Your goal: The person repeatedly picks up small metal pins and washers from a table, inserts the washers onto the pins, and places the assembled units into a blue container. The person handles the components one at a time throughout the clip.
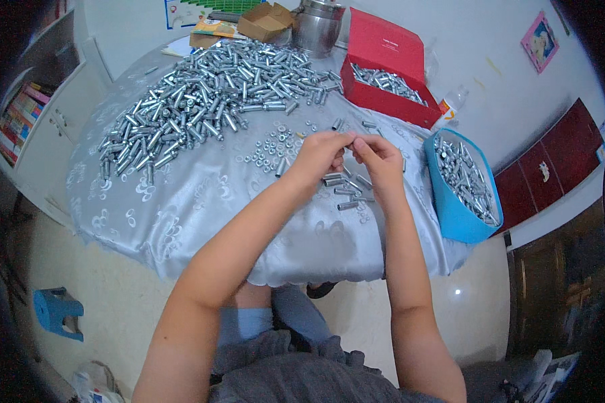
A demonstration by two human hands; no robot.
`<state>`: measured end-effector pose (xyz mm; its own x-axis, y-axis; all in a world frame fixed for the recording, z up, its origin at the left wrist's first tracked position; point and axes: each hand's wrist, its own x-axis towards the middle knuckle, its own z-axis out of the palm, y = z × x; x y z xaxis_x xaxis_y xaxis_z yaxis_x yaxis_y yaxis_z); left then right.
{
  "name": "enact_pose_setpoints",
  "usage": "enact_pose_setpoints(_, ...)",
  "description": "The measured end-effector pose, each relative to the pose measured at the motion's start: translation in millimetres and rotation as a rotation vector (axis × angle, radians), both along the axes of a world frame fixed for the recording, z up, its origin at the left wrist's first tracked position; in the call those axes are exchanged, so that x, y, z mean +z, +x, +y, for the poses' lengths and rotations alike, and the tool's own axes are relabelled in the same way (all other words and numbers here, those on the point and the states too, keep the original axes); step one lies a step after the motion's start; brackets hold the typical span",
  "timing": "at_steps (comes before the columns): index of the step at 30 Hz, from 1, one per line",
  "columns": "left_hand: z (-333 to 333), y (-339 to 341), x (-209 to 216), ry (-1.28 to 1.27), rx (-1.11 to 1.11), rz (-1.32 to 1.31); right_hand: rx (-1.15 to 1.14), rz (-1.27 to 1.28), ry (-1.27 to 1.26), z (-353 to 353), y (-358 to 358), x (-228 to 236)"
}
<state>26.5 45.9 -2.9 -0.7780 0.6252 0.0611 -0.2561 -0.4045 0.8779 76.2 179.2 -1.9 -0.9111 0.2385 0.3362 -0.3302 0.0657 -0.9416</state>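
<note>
My left hand [321, 156] and my right hand [381, 163] meet fingertip to fingertip above the table, both closed in a pinch. Whatever lies between the fingers is too small or hidden to make out. Below and around them are loose metal sleeves [347, 205], some partly covered by my hands. Left of my left hand, small nuts and washers [270, 149] are scattered on the cloth. Beyond them spreads a big heap of shiny metal sleeve anchors [202, 97].
A silvery patterned cloth [181, 228] covers the round table. To the right stands a blue bin [454, 218] full of anchors; behind it are a bottle [452, 106] and an open red box [390, 101] with more anchors. A metal pot [317, 30] and cardboard box [267, 22] stand at the back.
</note>
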Motion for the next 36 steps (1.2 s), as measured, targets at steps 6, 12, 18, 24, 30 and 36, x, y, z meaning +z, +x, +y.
enact_pose_setpoints(6,0.0,-2.6,-4.7,0.034,-0.071,-0.021,0.135,-0.103,-0.165,8.5,1.5,-0.3)
enact_pose_setpoints(12,-6.7,-1.4,-2.2,-0.051,-0.042,-0.011,-0.005,-0.117,-0.005,-4.9,3.6,5.2)
enact_pose_setpoints(18,-12.0,-2.1,-9.7,0.033,-0.108,-0.163,-0.211,0.316,0.48,-14.6,0.7,-6.2)
enact_pose_setpoints(24,-13.4,-3.6,-14.9,0.084,-0.138,-0.165,-0.327,0.437,0.724,-21.6,5.1,-2.9)
enact_pose_setpoints(30,-16.0,-1.8,-12.6,0.03,-0.047,-0.062,-0.206,0.233,0.342,-23.1,0.3,-9.3)
enact_pose_setpoints(36,-16.4,4.2,-8.3,-0.128,-0.051,-0.049,0.124,-0.042,0.332,8.3,-1.2,9.0)
